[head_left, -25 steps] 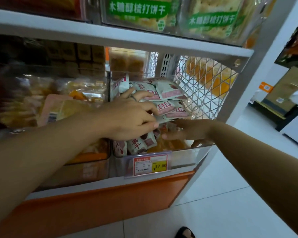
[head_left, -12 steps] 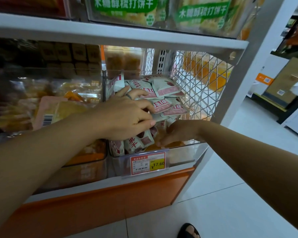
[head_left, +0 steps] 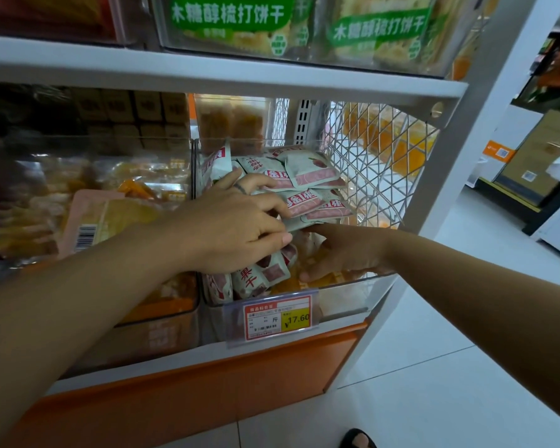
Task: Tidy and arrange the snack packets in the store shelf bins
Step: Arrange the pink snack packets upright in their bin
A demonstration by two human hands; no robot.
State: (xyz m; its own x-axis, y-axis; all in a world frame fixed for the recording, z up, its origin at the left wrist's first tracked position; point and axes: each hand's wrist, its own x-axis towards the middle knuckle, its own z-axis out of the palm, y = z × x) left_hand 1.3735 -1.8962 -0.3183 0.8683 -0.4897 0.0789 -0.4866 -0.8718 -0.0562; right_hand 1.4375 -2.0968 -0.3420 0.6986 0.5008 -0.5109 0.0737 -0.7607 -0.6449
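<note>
Head view. White shelf (head_left: 227,69) unit with an orange base panel (head_left: 207,392), standing on a pale tiled floor (head_left: 434,367). A wire mesh panel (head_left: 375,156) closes the unit's right end. A clear bin (head_left: 343,302) sits at the right of the lower shelf, with a price tag (head_left: 277,318) reading 17.60 clipped to its front. Snack packets (head_left: 307,174), white and pink, are piled inside it, higher toward the back. A neighbouring bin (head_left: 162,331) on the left holds yellow packs.

Left hand (head_left: 233,227): on top of the pile, fingers bent over the packets, thumb closed against a pale packet edge. It grips them.

Right hand (head_left: 346,250): low inside the bin under the stack, fingers fairly straight, thumb spread downward, uppermost finger touching the stack's underside.
</note>
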